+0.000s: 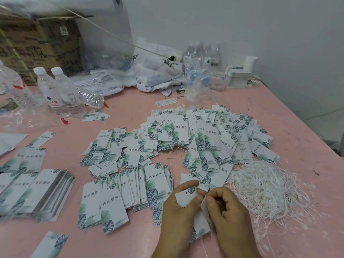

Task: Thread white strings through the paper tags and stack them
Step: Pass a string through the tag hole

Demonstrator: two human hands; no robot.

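I'm looking at a small packing workroom. Printed tags [204, 138] cover the pink surface [297, 112] mid-frame, with a cardboard box [37, 47] upper left. Water bottles [61, 90] stand below it.

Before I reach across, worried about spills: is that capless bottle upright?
Tipped. The capless bottle lies on its side on the table.

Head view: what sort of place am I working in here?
Probably a small garment-tag packing workroom: a pink table heaped with printed paper tags, a pile of white strings, and a cardboard box behind.
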